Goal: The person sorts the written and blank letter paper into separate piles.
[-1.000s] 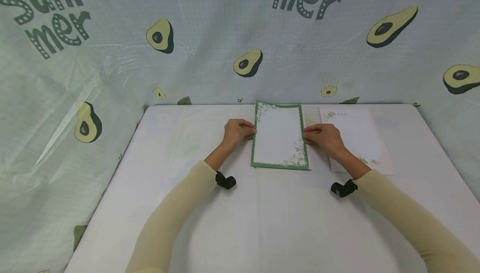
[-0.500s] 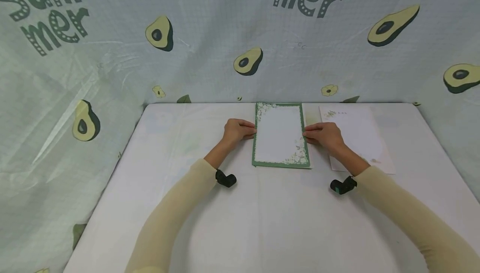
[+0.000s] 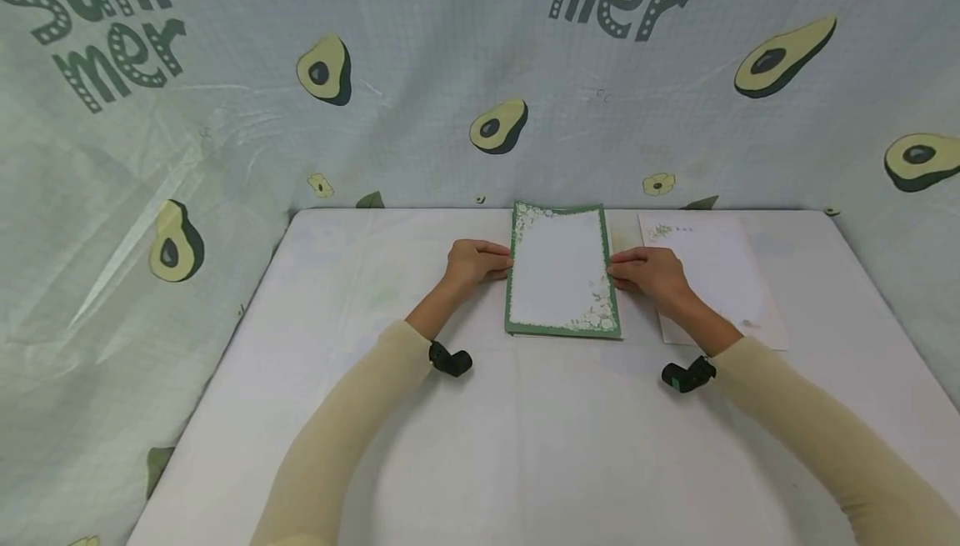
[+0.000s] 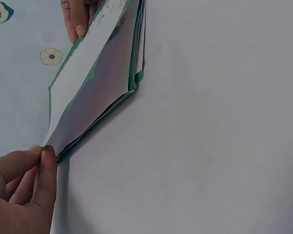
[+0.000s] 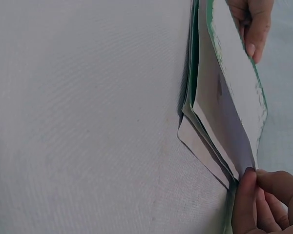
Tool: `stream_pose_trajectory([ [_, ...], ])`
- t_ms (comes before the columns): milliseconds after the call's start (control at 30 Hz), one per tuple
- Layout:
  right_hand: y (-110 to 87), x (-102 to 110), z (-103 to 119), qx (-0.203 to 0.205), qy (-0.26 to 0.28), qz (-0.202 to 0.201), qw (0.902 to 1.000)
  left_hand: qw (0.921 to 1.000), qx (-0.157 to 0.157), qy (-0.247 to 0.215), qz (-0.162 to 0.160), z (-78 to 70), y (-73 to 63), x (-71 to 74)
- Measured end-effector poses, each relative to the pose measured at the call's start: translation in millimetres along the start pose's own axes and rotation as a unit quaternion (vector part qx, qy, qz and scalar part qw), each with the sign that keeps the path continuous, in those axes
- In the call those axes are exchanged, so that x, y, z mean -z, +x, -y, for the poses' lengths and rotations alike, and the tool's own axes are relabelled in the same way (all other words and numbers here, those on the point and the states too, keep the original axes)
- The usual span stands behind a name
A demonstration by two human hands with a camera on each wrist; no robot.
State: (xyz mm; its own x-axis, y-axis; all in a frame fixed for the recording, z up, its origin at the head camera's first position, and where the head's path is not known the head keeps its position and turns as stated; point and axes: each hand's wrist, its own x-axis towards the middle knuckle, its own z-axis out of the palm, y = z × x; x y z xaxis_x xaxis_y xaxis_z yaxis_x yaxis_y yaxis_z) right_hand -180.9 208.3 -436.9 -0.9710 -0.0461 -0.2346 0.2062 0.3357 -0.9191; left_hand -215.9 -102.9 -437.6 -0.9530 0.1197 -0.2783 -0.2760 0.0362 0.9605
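Note:
A small stack of paper sheets (image 3: 564, 271) with a green floral border is held upright or tilted at the back middle of the table. My left hand (image 3: 474, 262) pinches its left edge between thumb and fingers, and my right hand (image 3: 647, 273) pinches the right edge. In the left wrist view, the front sheet (image 4: 78, 73) bows away from the sheets behind it, leaving a gap. The right wrist view shows several layered sheets (image 5: 205, 131), one with a corner sticking out, and the right fingertips (image 5: 247, 176) at the edge.
A pale sheet of paper (image 3: 708, 262) with a faint floral print lies to the right, partly under the right wrist. White cloth covers the table (image 3: 570, 446). Behind it hangs a curtain (image 3: 420, 46) printed with avocados. Each wrist wears a black camera (image 3: 450, 360).
The front sheet's top edge looked curved, then nearly straight half a second ago, and is curved again now. Both hands keep their grip in almost the same place.

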Motion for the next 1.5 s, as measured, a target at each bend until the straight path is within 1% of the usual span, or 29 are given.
stream_pose_trajectory([
  [200,-3.5,-3,4,-0.003,0.009,-0.008,0.9999,0.9999,-0.011,0.008,0.002,-1.3,-1.7,1.7],
  [333,-4.5,-5,6,-0.004,-0.001,-0.012,0.9999,0.9998,-0.019,0.009,0.000,-2.5,-2.5,4.2],
  [500,-5.0,-7,10,0.004,-0.002,-0.015,0.9999,0.9994,-0.034,-0.001,-0.001,-2.6,-2.2,8.4],
  [667,-5.4,-10,16,0.010,0.025,-0.008,0.9996,0.9992,-0.035,-0.016,-0.006,-5.5,-4.0,14.1],
  [767,-5.2,-11,19,0.014,0.031,-0.003,0.9994,0.9990,-0.038,-0.023,-0.007,-8.6,-6.2,17.5],
  [1000,-4.8,-14,25,0.030,0.021,-0.001,0.9993,0.9982,-0.032,-0.051,0.000,-13.3,-9.3,25.2],
  [1100,-6.1,-13,25,0.040,0.009,-0.002,0.9991,0.9978,-0.041,-0.051,0.008,-14.5,-11.7,26.7],
  [1200,-8.1,-12,27,0.059,0.001,-0.002,0.9983,0.9976,-0.066,-0.019,0.013,-16.1,-15.9,28.0],
  [1300,-8.9,-13,28,0.080,0.000,-0.004,0.9968,0.9937,-0.103,0.044,0.011,-18.8,-22.1,29.0],
  [1400,-8.9,-14,29,0.093,0.002,-0.008,0.9956,0.9840,-0.143,0.106,0.007,-22.4,-28.6,29.1],
  [1500,-9.7,-17,30,0.099,0.008,-0.008,0.9951,0.9726,-0.179,0.148,0.003,-23.9,-33.0,29.6],
])
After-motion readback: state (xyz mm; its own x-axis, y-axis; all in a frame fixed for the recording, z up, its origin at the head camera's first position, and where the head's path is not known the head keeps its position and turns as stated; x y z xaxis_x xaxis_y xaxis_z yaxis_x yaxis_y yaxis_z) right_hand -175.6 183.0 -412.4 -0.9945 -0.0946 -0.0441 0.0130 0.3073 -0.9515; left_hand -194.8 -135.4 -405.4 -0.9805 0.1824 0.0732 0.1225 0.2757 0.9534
